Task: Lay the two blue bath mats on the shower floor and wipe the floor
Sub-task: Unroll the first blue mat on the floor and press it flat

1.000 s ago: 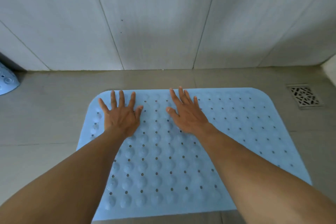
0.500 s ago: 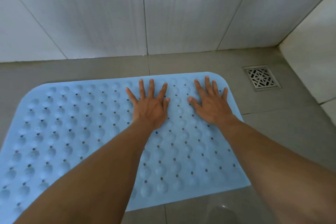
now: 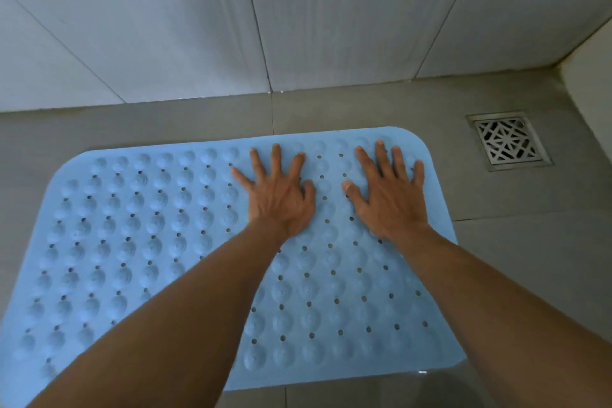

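Under both hands — mat (image 3: 149,242), blue, one seen, lying flat on the floor (image 3: 530,258); rounded corners, rows of raised bumps and small holes across its top.

Left hand (image 3: 281,199): palm down, fingers spread, flat on the mat near its far edge; grasping nothing. Forearm runs back over the mat toward the near edge.

Right hand (image 3: 390,199): palm down, fingers spread, flat on the mat just right of the left hand, thumbs apart with a strip of mat between them; grasping nothing. Little finger lies close to the mat's right edge.

Right of the right hand, past the mat's far right corner — drain (image 3: 508,141), square metal grate with a lattice pattern, set in the floor, apart from the mat.

Beyond the fingertips: a strip of bare grey floor, then the wall (image 3: 198,26), pale tiles with slanting joints. A second wall (image 3: 592,83) meets it at the corner, right of the drain.

Floor near the mat's near right corner shows a glossy reflection.
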